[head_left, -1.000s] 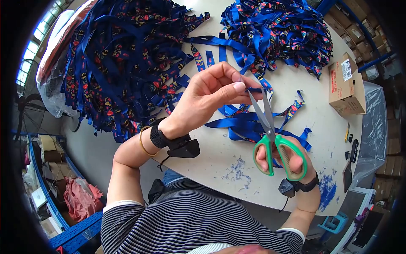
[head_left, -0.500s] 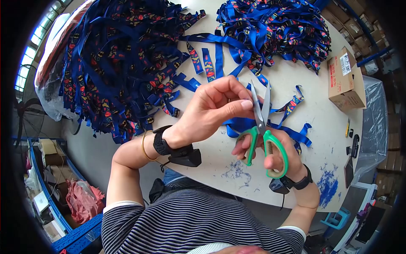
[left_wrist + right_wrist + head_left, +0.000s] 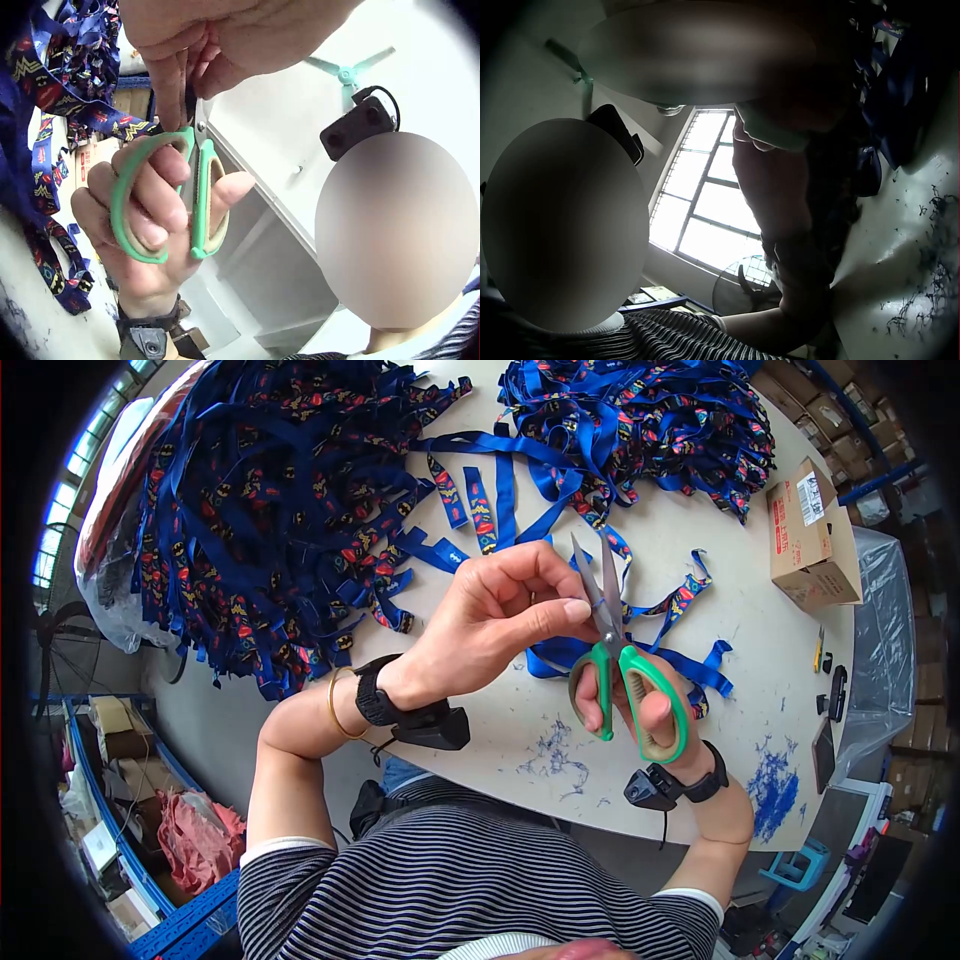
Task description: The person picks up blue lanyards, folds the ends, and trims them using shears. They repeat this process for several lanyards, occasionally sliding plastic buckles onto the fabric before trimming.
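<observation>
My left hand (image 3: 505,610) pinches the end of a dark blue printed ribbon between thumb and forefinger. In the left wrist view that ribbon (image 3: 112,120) runs from the side up to the fingertips. Green-handled scissors (image 3: 609,636) are in my right hand (image 3: 655,710), thumb through one loop and fingers through the other. Their blades stand parted and point away from the body, right at the left fingertips. The fingertips hide most of the pinched ribbon end. More ribbon (image 3: 700,678) lies on the table beyond the right hand.
A large heap of printed blue ribbons (image 3: 260,520) hangs over the table's left side; another heap (image 3: 650,435) lies at the back. A cardboard box (image 3: 805,545) stands at the right. Blue thread scraps (image 3: 775,790), a yellow cutter (image 3: 819,650) and a dark flat object (image 3: 824,755) lie near the right edge.
The right hand has moved the scissors up and left, so the blades now overlap the left fingertips. My left hand has come slightly nearer the body, still pinching the ribbon.
</observation>
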A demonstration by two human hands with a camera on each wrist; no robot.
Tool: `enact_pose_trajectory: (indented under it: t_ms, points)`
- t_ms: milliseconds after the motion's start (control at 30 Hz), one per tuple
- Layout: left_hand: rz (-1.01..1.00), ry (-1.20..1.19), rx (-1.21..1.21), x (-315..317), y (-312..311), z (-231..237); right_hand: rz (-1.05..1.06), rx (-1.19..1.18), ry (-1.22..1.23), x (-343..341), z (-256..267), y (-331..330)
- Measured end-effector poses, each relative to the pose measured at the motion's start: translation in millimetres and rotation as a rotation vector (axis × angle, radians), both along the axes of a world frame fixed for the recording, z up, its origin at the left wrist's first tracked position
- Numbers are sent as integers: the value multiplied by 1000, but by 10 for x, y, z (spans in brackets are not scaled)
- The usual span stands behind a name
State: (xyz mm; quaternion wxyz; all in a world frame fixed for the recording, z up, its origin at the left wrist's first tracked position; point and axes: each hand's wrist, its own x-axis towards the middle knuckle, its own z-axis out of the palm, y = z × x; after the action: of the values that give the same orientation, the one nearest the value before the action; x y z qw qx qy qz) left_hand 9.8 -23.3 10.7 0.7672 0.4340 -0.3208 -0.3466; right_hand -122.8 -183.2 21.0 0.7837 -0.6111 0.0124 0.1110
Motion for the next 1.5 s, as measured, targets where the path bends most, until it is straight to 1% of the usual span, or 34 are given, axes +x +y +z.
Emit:
enact_pose_trajectory:
  t_ms: [100, 200, 233, 267, 333, 367, 467, 500, 567, 600, 633, 667, 700, 733, 767, 800, 867, 900, 933, 1000, 1067, 1100, 1133, 1200, 1233, 1300, 1333, 1367, 1400, 1433, 1467, 1500]
  points:
    - [-18, 4, -28, 11, -4, -17, 9, 94, 27, -4, -11, -38]
    - [-29, 19, -38, 38, -3, 20, -100, -58, -58, -36, 88, -129]
    - [-33, 35, -42, 48, -11, 18, -216, -100, -170, -23, 100, -156]
    - [-40, 52, -45, 52, -19, 17, -284, -222, -180, -24, 198, -210]
    - [-77, 15, -21, 44, -5, 32, -458, -416, -336, 40, 240, -219]
    - [-97, 8, -26, 28, -12, 35, -504, -494, -339, 49, 225, -205]
    - [-136, -20, -31, -31, -30, 42, -436, -553, -356, 97, 124, -200]
    - [-145, -33, -35, -35, -34, 29, -369, -584, -303, 80, 100, -235]
    - [-152, -93, -18, -11, -31, 2, -359, -513, -223, 62, 116, -237]
    - [-153, -101, -73, -23, -55, 28, -351, -479, -184, 60, 122, -242]
    - [-128, -160, -65, -12, -60, 64, -380, -393, -240, 71, 92, -256]
    - [-101, -217, -55, 9, -48, 101, -435, -390, -245, 72, 116, -273]
    - [-86, -279, -54, 45, -32, 137, -477, -430, -240, 77, 139, -325]
    - [-44, -290, -4, 36, -4, 197, -520, -469, -234, 74, 172, -390]
    - [-94, -391, 92, 64, 31, 263, -571, -507, -166, 66, 248, -428]
    - [-145, -492, 189, 73, 61, 293, -622, -569, -349, 109, 169, -491]
    - [-186, -834, 237, -10, 28, 222, -643, -504, -298, 92, 186, -530]
    - [-364, -855, 402, -98, 3, 352, -650, -486, -310, 98, 182, -522]
    - [-335, -1126, 310, -154, -25, 219, -635, -502, -322, 104, 163, -532]
    - [-169, -1513, 342, -281, -46, 135, -605, -540, -346, 106, 130, -556]
    - [-217, -1413, 354, -154, -66, 192, -589, -533, -345, 93, 131, -559]
    - [-188, -1484, 328, -61, -72, 279, -586, -510, -335, 85, 153, -552]
    - [-130, -1309, 465, -43, -82, 439, -581, -489, -327, 78, 174, -548]
    - [163, -1226, 450, -7, -156, 537, -601, -491, -357, 70, 174, -543]
    - [382, -1374, 261, 85, -287, 420, -608, -493, -373, 70, 172, -536]
    - [198, -1165, 207, 134, -485, 196, -569, -515, -412, 56, 175, -537]
    - [110, -1059, 179, 166, -545, 176, -548, -527, -432, 50, 192, -536]
    - [-116, -959, 262, 233, -569, 212, -554, -534, -427, 44, 223, -517]
    - [-339, -851, 343, 302, -589, 268, -597, -482, -426, 40, 250, -500]
    - [-427, -856, 363, 393, -618, 281, -640, -428, -424, 38, 273, -483]
    - [-384, -814, 289, 440, -627, 281, -683, -374, -421, 52, 294, -478]
    - [-386, -841, 316, 544, -629, 307, -649, -327, -407, 54, 271, -573]
